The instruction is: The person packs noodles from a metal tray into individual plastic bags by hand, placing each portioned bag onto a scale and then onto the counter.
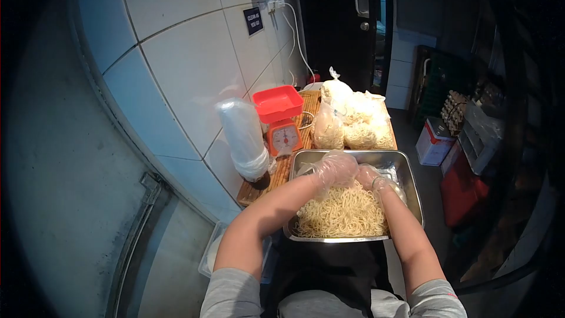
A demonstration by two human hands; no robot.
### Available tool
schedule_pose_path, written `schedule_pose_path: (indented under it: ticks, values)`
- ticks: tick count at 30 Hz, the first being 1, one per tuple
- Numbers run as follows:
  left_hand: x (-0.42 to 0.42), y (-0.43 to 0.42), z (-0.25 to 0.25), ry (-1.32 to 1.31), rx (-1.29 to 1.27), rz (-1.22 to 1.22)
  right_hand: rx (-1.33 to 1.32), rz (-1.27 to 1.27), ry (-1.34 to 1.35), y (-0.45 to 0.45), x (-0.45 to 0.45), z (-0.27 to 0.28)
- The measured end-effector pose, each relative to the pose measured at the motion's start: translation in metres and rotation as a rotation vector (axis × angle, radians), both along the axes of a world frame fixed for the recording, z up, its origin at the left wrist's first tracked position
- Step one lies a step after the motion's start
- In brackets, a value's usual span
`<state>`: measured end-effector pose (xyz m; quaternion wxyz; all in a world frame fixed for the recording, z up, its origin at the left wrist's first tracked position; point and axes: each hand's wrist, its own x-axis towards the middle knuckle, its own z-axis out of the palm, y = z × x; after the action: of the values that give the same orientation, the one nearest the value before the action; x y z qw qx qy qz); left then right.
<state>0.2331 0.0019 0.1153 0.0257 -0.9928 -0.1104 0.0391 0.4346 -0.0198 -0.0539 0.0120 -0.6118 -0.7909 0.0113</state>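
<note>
A deep metal tray (pixel 416 200) holds a wide heap of pale yellow noodles (pixel 341 215). Both my hands wear clear plastic gloves and meet at the heap's far side. My left hand (pixel 336 168) is curled with its back up, closed on noodles, its fingertips out of sight. Just to its right, my right hand (pixel 369 178) bends inward and is closed on noodles too; its fingers are partly covered. Beyond the tray stand tied clear bags of noodles (pixel 359 118).
On the wooden table (pixel 281 171) at the left are an orange scale (pixel 285 135) with a red pan (pixel 278 102) and a roll of plastic bags (pixel 241 138). The tiled wall is close on the left. Boxes (pixel 435 141) and egg trays (pixel 454 112) stand at the right.
</note>
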Motion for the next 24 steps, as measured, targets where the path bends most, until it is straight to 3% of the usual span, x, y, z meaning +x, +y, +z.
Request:
schedule_pose_path:
  ticks: [1, 2, 6, 8, 11, 12, 15, 16, 19, 24]
  values:
    - [0.004, 0.000, 0.001, -0.005, -0.009, -0.009, 0.030, 0.074, -0.245, -0.003, -0.001, 0.008]
    - [0.008, 0.000, 0.002, -0.008, -0.018, -0.017, 0.107, 0.070, -0.062, 0.006, 0.011, -0.013]
    - [-0.003, -0.024, 0.028, 0.060, -0.213, 0.113, -0.039, -0.186, 0.445, -0.009, -0.007, 0.015]
    - [-0.005, -0.017, 0.002, 0.114, -0.252, 0.083, -0.168, -0.298, 0.763, -0.014, -0.014, 0.026]
    - [-0.004, -0.008, -0.029, 0.127, -0.267, 0.044, -0.067, -0.002, 0.290, 0.012, 0.014, -0.014]
    - [-0.003, -0.006, -0.034, 0.123, -0.262, 0.030, -0.021, 0.125, -0.032, 0.020, 0.011, -0.016]
    - [0.005, 0.003, -0.038, 0.213, -0.326, 0.104, -0.118, -0.219, 0.274, 0.002, -0.021, 0.032]
    - [0.008, 0.008, -0.042, 0.196, -0.320, 0.097, -0.055, -0.175, 0.319, 0.006, -0.015, 0.023]
    - [0.017, 0.018, -0.050, 0.325, -0.269, 0.124, -0.127, -0.393, 0.167, 0.009, -0.027, 0.038]
    - [0.041, 0.031, -0.059, 0.401, -0.197, 0.177, -0.058, -0.593, 0.228, -0.002, -0.053, 0.057]
